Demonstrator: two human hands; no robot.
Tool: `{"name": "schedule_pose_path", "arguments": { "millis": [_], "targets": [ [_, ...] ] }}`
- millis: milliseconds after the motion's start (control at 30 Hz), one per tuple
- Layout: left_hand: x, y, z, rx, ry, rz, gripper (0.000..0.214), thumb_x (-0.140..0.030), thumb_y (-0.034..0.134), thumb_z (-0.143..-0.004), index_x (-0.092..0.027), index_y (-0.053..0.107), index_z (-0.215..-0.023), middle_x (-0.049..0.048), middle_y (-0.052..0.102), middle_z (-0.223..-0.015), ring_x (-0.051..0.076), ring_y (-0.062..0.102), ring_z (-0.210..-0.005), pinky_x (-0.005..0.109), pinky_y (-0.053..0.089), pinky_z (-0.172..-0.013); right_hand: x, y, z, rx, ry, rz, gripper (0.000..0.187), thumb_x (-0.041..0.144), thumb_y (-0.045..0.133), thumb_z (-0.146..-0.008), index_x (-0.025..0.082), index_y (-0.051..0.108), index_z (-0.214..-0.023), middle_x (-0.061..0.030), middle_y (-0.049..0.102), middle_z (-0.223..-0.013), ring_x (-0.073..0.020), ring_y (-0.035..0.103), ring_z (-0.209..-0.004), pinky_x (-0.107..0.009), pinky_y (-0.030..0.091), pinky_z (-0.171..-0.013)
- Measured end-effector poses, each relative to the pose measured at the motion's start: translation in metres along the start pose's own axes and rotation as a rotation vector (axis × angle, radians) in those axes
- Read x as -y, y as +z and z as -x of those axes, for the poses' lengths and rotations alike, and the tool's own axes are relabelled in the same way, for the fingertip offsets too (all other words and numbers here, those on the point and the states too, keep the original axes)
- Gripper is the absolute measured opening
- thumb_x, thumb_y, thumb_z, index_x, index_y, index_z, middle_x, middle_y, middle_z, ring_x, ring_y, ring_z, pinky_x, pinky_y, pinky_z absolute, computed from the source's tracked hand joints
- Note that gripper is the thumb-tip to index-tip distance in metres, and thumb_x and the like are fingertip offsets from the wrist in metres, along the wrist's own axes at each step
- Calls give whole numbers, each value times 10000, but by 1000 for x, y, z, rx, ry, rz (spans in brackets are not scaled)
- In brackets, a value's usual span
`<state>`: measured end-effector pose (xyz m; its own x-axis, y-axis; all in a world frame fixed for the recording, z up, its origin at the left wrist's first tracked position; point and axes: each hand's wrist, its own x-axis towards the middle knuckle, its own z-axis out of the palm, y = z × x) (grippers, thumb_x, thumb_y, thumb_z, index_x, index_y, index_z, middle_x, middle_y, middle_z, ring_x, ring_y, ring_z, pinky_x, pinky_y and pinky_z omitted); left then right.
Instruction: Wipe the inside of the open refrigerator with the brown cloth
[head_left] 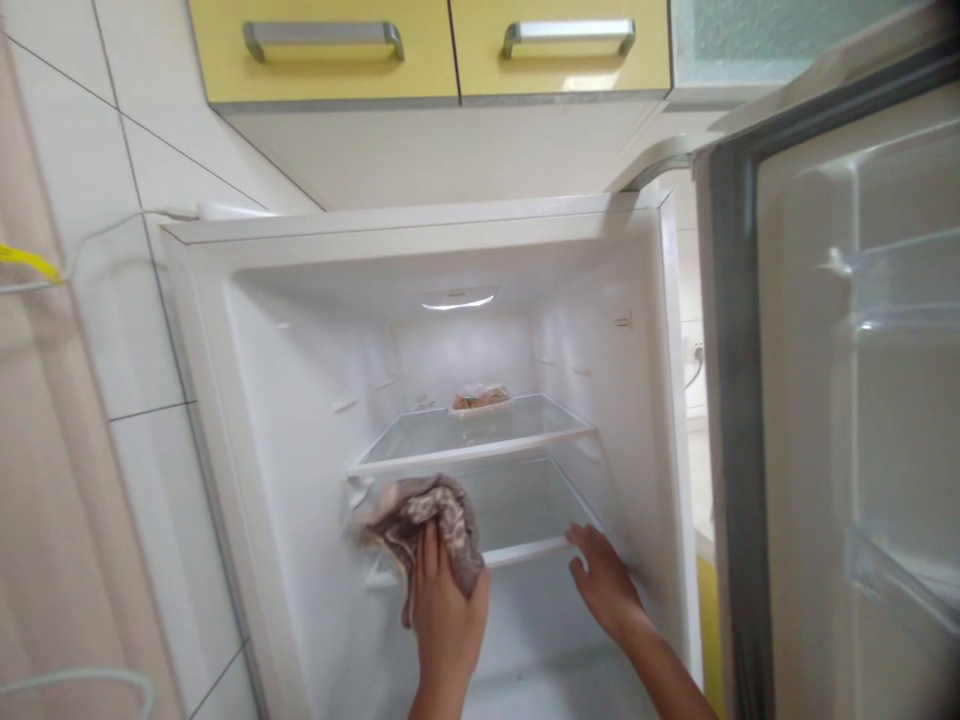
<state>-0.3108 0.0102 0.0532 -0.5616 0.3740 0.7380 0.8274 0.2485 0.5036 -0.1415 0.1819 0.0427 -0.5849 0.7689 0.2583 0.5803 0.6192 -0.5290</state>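
Observation:
An open white fridge [300, 330] fills the view. My left hand [444, 610] is closed on a brown patterned cloth [420, 515], pressed against the fridge's left inner wall just under the upper glass shelf [472, 445]. My right hand [604, 580] lies open, fingers stretched flat on the front edge of the lower glass shelf [525, 550] near the right wall. A small packet of food [480, 398] sits at the back of the upper shelf.
The fridge door [847, 400] stands swung open at the right, with clear door racks. Yellow cupboards [427, 50] with metal handles hang above. White tiled wall at the left carries a white cable [112, 225].

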Motion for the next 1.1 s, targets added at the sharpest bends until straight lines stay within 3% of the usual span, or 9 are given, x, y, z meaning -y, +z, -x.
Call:
{"name": "schedule_pose_path", "arguments": {
  "millis": [133,233,367,433,533,633,733,900,1100],
  "targets": [
    [-29,17,-25,425,209,-304,697,-378,651,-757,-226,528,-1426,134,492,-1543,421,385,-1448,668,231,-1206,2,0,0,-8,19,28,581,124,355,-888,118,537,-1440,-51,466,-1556,-223,333,-1498,-361,266,-1252],
    [-32,25,-27,542,281,-347,797,-518,684,-746,-254,477,-1468,134,470,-1561,419,367,-1461,675,210,-1208,12,-2,2,-48,15,76,552,159,370,-898,106,566,-1411,-106,510,-1519,-268,393,-1468,-416,321,-1224],
    [-24,10,-31,636,306,-328,732,-588,605,-819,-279,469,-1469,111,461,-1570,371,368,-1475,666,237,-1212,47,-3,5,-199,-83,72,522,195,387,-901,75,592,-1366,-180,531,-1487,-302,461,-1420,-453,344,-1201],
    [-5,-3,-35,589,325,-319,590,-535,519,-894,-303,503,-1437,87,499,-1545,335,407,-1458,666,279,-1201,72,-2,6,-208,-224,-34,544,151,371,-881,87,569,-1384,-151,542,-1482,-241,483,-1402,-373,347,-1199],
    [50,-17,-34,345,299,-356,470,-335,358,-965,-230,566,-1373,118,593,-1450,306,518,-1374,613,442,-1119,111,4,6,-127,-342,-158,535,153,369,-878,141,580,-1370,-108,604,-1421,-198,541,-1338,-317,382,-1162],
    [111,-25,-23,92,344,-443,463,-159,365,-885,-105,619,-1269,178,688,-1277,296,635,-1223,521,543,-1040,141,14,3,8,-333,-63,507,341,417,-929,183,582,-1381,-124,562,-1469,-306,455,-1415,-472,309,-1201],
    [146,-27,-7,-33,460,-496,519,-86,405,-811,-100,570,-1303,169,673,-1294,288,629,-1230,497,544,-1050,157,28,-6,169,-309,138,769,632,462,-887,179,445,-1508,-191,357,-1607,-440,254,-1501,-648,133,-1206],
    [142,-25,8,-45,483,-451,680,-97,452,-817,-158,359,-1488,155,600,-1401,294,561,-1320,534,492,-1107,168,40,-39,358,-348,228,1007,825,389,-811,165,319,-1568,-240,221,-1645,-479,147,-1518,-721,79,-1167],
    [119,-31,8,-32,256,-294,697,-118,412,-869,-212,254,-1541,149,578,-1429,281,556,-1331,531,512,-1087,192,59,-67,419,-577,98,716,668,342,-922,278,416,-1518,-145,303,-1642,-393,225,-1520,-704,116,-1176]
  ]
}}
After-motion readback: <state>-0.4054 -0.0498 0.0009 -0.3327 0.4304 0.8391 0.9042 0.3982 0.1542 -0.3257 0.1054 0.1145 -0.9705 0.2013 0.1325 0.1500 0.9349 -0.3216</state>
